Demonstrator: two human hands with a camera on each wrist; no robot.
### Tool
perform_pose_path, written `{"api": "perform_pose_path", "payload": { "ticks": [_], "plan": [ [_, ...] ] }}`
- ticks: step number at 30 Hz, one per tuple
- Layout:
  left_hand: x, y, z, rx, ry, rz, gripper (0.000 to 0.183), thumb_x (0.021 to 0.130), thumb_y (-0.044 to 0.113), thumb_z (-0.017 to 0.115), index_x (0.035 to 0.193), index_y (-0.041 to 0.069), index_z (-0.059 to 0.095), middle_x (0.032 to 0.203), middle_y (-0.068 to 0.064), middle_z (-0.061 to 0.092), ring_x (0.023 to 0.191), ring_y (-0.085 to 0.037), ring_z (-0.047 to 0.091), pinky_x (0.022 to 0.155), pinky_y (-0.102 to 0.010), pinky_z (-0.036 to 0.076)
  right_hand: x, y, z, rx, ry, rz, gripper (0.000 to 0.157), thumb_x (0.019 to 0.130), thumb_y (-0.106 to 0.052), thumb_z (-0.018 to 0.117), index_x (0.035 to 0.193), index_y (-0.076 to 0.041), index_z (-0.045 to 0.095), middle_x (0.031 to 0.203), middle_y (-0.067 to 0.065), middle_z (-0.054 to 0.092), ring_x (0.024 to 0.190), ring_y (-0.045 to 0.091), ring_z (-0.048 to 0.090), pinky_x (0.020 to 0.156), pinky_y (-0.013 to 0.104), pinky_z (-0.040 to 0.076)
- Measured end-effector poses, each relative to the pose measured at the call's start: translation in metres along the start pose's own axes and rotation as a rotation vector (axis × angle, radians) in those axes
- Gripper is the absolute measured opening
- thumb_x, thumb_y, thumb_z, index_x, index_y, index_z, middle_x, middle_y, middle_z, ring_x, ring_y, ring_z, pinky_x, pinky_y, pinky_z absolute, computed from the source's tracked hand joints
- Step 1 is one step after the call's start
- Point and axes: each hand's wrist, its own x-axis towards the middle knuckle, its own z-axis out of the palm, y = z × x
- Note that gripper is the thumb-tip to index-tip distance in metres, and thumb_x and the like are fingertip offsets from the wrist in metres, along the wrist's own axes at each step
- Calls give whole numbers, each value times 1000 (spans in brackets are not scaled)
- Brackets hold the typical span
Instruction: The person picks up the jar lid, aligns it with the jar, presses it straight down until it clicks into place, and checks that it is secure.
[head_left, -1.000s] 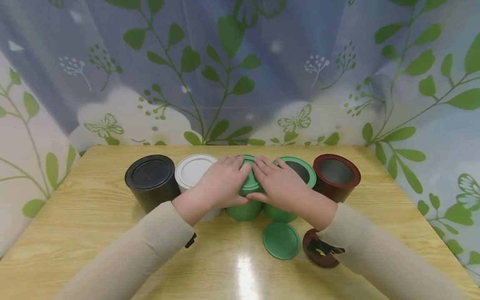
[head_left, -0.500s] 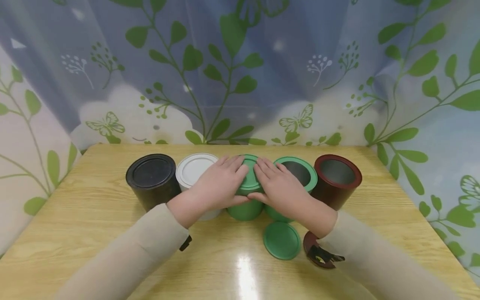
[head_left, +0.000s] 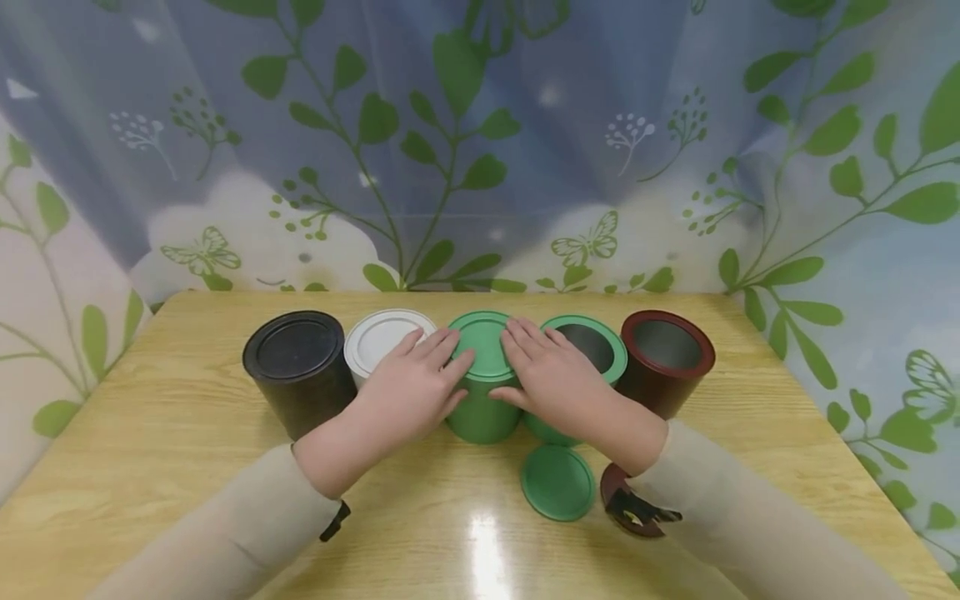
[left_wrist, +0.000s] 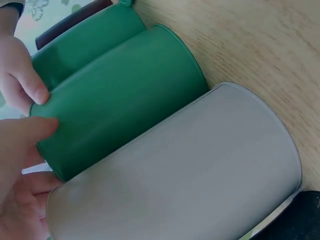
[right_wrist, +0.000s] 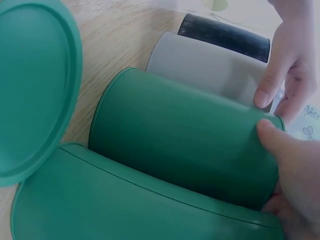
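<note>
A green canister (head_left: 482,417) stands mid-row with its green lid (head_left: 482,340) on top. My right hand (head_left: 558,379) rests with straight fingers on the lid's right side, its thumb against the canister's front. In the right wrist view, that thumb (right_wrist: 274,137) touches the green side wall near the rim. My left hand (head_left: 405,392) lies over the front of the white lidded canister (head_left: 375,337), fingers spread and pointing towards the green lid's left edge. In the left wrist view, the left thumb (left_wrist: 42,127) overlaps the green canister; contact is unclear.
A black lidded canister (head_left: 292,346) stands at the row's left end. Right of the middle are an uncovered green canister (head_left: 618,358) and an uncovered dark red one (head_left: 705,358). A loose green lid (head_left: 558,483) and a dark red lid (head_left: 615,483) lie in front on the wooden table (head_left: 150,450).
My left hand has slid left and nearer, off the middle of the green lid, uncovering more of it. The right hand stays on the lid's right side.
</note>
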Motion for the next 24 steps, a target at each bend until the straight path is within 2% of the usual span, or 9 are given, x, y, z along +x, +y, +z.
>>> {"api": "perform_pose_path", "payload": {
  "ticks": [4, 9, 15, 20, 24],
  "plan": [
    [3, 3, 0, -18, 31, 6, 41, 81, 28, 73, 114, 5, 65, 118, -20, 60, 112, -31, 56, 91, -45, 45, -5, 4, -4, 21, -28, -1, 72, 92, -48, 52, 141, 1, 38, 146, 19, 31, 136, 30, 27, 106, 49, 27],
    [6, 8, 1, 10, 28, 0, 45, 80, 30, 73, 116, 5, 64, 118, -21, 59, 111, -32, 56, 89, -44, 46, -11, 5, -11, -51, -28, -43, 61, 93, -43, 54, 137, -1, 46, 142, 22, 37, 134, 33, 30, 105, 51, 28],
    [2, 10, -3, 10, -53, 1, 63, 77, 41, 74, 127, 6, 56, 125, -27, 52, 117, -38, 49, 93, -46, 43, -10, 3, -12, -53, 16, -67, 53, 94, -37, 55, 134, -2, 50, 138, 23, 42, 130, 33, 37, 102, 49, 33],
    [-6, 8, -6, -72, -140, 8, 76, 76, 47, 73, 139, 17, 44, 133, -32, 40, 125, -42, 39, 94, -51, 40, -8, 1, -11, -56, 48, -84, 50, 93, -34, 57, 131, -2, 53, 137, 23, 44, 129, 33, 39, 100, 48, 36],
    [-7, 9, -8, -115, -182, -3, 78, 75, 49, 73, 140, 19, 43, 136, -33, 36, 127, -43, 35, 94, -53, 40, -9, 0, -10, -57, 47, -82, 50, 93, -34, 57, 131, -2, 53, 136, 23, 45, 128, 33, 39, 100, 48, 37]
  ]
}}
